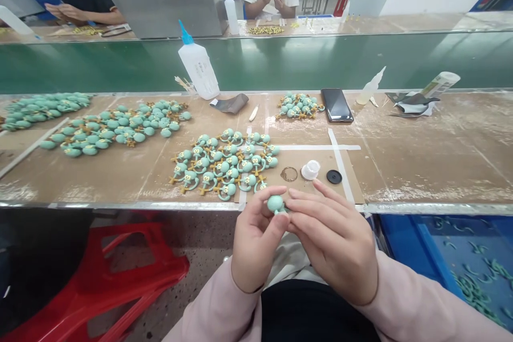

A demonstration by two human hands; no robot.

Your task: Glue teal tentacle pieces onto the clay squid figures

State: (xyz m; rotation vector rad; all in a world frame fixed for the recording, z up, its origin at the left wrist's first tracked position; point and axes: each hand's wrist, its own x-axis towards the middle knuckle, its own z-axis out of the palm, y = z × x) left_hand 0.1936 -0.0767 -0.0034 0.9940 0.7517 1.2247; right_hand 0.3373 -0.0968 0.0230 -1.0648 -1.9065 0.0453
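– Progress, as far as it can be read?

– Judging by the piles, well along but not finished. One small teal round-headed rubber figure [276, 203] is in hand, held above the near edge of the brown worktop [420, 160]. The left hand [256, 248] has its fingers closed round the figure, thumb and forefinger pinching the head. The right hand [334, 248] brings its fingertips to the figure's side; whether they grip it I cannot tell.

– And what looks done?

– A spread cluster of teal figures with tan limbs [226, 165] lies just beyond the hands. A larger heap of the same teal figures [116, 125] sits to the left, a further teal heap [44, 106] at the far left, and a small teal pile [298, 105] lies beside a black phone [336, 105].

– What seems left?

– My guess is the loose stock. A blue plastic bin [404, 240] below the worktop on the right holds scattered green curved pieces [476, 288], thinly covering its floor.

– Other containers?

– A white squeeze bottle with a blue nozzle [198, 67] stands upright at the back; its fill is not readable. A small clear dropper bottle [371, 87] lies tilted near the phone. A little white cup [310, 170] stands near the hands, between a clear ring [289, 173] and a black round lid [334, 176]; its contents are hidden.
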